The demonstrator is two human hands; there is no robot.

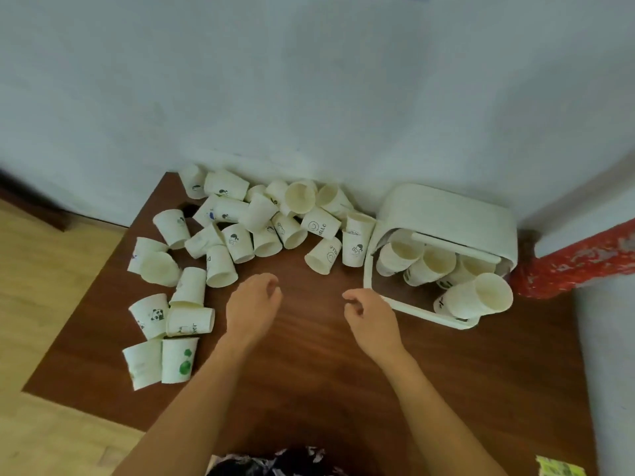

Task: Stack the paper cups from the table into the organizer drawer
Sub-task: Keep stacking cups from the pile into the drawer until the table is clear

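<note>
Several white paper cups [240,228] lie scattered across the left and back of the brown table [309,355], some upright, some tipped over. At the right stands a white organizer [446,207] with its drawer [369,286] pulled out; several cups [477,297] sit inside it, tilted. My left hand [252,304] hovers over the table's middle, fingers loosely curled, holding nothing, just right of a tipped cup [220,266]. My right hand [369,312] hangs near the drawer's front left corner, fingers loosely curled and empty.
A white wall runs behind the table. A red-wrapped post [567,262] stands at the right beside the organizer. Wooden floor [41,304] shows to the left. A yellow-green printed item [560,468] peeks in at the bottom right.
</note>
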